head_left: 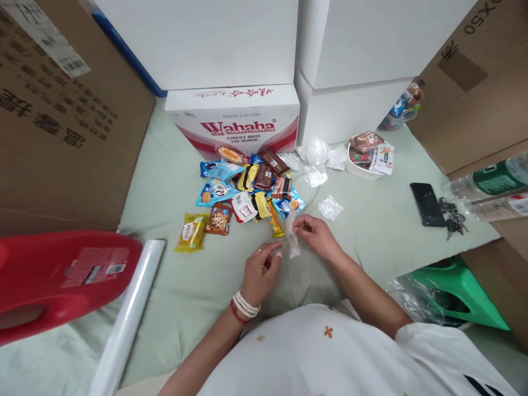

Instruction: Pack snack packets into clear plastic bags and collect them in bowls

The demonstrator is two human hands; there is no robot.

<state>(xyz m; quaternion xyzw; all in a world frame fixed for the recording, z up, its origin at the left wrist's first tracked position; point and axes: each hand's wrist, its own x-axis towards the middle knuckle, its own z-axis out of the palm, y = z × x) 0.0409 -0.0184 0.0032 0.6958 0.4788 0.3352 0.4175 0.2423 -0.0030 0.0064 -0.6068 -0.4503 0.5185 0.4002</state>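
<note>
My right hand pinches the top of a small clear plastic bag that hangs just above the pale green sheet. My left hand, with a bead bracelet at the wrist, has its fingers curled next to the bag's lower end; whether they touch it is unclear. Just beyond both hands lies a pile of wrapped snacks in blue, yellow and brown packets. A crumpled clear bag lies to the right of the pile.
A Wahaha water carton and white boxes stand behind the pile. A white bowl of snacks, more clear bags, a phone and keys lie right. Cardboard boxes flank both sides; a red stool and film roll lie left.
</note>
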